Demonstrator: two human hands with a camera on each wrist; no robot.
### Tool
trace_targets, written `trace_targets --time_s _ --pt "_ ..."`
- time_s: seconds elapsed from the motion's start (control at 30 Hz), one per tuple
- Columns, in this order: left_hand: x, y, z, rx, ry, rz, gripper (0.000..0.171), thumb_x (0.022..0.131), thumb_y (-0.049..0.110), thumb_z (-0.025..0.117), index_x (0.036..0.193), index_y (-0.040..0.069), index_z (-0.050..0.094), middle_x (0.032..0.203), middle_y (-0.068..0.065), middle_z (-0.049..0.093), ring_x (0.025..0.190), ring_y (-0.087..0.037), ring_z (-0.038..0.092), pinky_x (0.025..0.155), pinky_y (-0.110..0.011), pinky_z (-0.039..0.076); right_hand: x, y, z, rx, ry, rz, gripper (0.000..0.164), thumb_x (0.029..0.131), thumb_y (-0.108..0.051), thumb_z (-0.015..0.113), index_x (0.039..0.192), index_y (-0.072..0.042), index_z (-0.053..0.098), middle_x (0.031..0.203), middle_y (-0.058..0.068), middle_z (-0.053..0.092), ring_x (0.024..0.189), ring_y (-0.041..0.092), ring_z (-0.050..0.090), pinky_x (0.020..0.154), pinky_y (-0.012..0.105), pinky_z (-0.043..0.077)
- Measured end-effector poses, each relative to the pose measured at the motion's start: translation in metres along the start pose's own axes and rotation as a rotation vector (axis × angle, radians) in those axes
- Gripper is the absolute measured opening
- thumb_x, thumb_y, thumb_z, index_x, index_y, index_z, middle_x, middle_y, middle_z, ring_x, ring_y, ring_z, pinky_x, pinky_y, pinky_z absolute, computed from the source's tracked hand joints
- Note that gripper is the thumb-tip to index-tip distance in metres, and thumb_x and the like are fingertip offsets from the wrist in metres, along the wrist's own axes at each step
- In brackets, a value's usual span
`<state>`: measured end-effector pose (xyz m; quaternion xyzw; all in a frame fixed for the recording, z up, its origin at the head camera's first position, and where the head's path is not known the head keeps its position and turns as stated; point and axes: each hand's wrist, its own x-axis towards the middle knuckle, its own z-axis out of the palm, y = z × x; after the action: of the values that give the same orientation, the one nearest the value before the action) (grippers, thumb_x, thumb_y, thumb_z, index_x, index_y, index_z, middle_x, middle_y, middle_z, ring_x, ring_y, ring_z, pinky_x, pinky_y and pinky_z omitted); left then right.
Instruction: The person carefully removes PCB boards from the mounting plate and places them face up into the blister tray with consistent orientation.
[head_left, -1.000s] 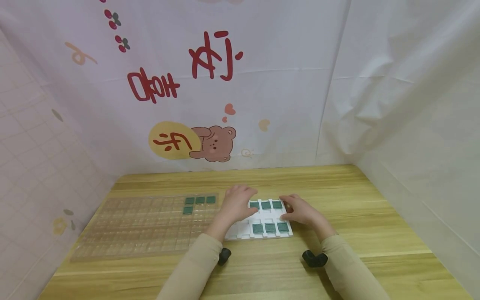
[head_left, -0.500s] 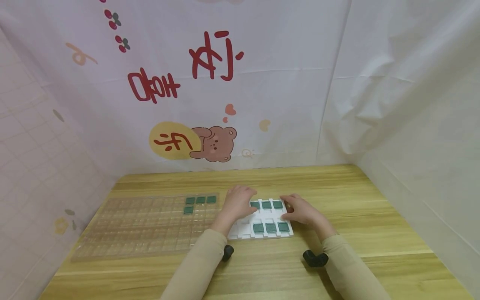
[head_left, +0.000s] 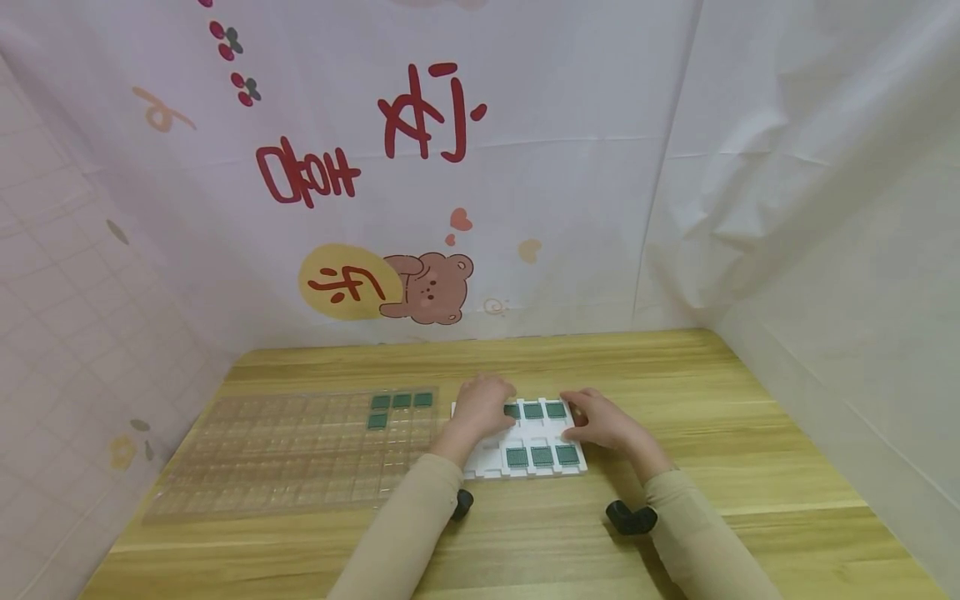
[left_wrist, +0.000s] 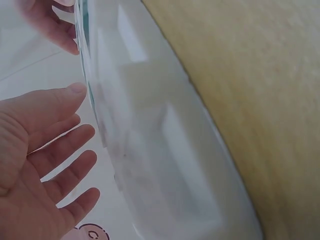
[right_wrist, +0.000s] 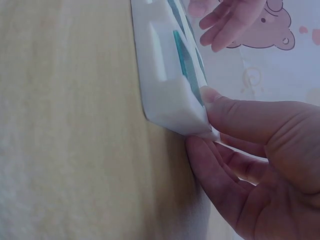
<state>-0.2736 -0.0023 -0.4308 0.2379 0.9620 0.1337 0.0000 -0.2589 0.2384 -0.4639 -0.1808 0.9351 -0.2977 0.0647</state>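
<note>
A white slotted tray (head_left: 536, 431) lies on the wooden table, with square green chips, such as this near-row chip (head_left: 542, 456), in two rows of its slots. My right hand (head_left: 602, 419) pinches the tray's right end; the right wrist view shows the thumb (right_wrist: 235, 117) at its top edge and the other fingers against its end wall. Over the tray's left part, my left hand (head_left: 482, 408) hovers with spread fingers and holds nothing. In the left wrist view its thumb tip (left_wrist: 76, 90) is right at the tray's edge. This hand hides some slots in the head view.
Left of the white tray lies a large clear compartment tray (head_left: 292, 450). Several green chips (head_left: 402, 401) sit in its far right corner. A printed white curtain (head_left: 570, 208) stands behind the table (head_left: 750, 500), with more cloth on both sides.
My left hand has shifted slightly to the right over the white tray, uncovering more of its left edge. The right hand stays at the tray's right end.
</note>
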Motion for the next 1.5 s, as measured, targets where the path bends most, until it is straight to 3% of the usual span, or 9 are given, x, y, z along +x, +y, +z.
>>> trace_targets --time_s 0.77,1.1,1.5 --pt "0.007 0.001 0.010 0.037 -0.020 -0.023 0.028 0.080 0.018 0.082 0.108 0.013 0.076 0.106 -0.001 0.070 0.103 -0.024 0.059 0.089 -0.042 0.046 0.000 -0.002 0.000 0.000 0.004 -0.009 0.070 0.083 -0.013 0.079 0.140 0.010 0.046 0.123 0.025 0.052 0.091 0.024 0.056 0.084 0.042 0.048" --pt "0.008 0.000 0.013 0.029 0.021 0.000 0.019 0.080 0.014 0.081 0.098 0.012 0.077 0.093 0.000 0.070 0.093 -0.022 0.059 0.082 -0.040 0.047 0.000 -0.002 0.000 -0.011 0.003 -0.006 0.069 0.083 -0.013 0.079 0.140 0.009 0.047 0.122 0.023 0.052 0.092 0.024 0.054 0.084 0.042 0.047" --pt "0.011 -0.001 0.014 0.041 0.011 -0.003 0.018 0.079 0.014 0.080 0.097 0.015 0.077 0.094 0.002 0.070 0.093 -0.021 0.059 0.082 -0.041 0.047 0.000 0.000 0.000 -0.004 -0.004 -0.008 0.069 0.084 -0.013 0.079 0.141 0.008 0.046 0.122 0.022 0.052 0.091 0.023 0.054 0.083 0.040 0.047"
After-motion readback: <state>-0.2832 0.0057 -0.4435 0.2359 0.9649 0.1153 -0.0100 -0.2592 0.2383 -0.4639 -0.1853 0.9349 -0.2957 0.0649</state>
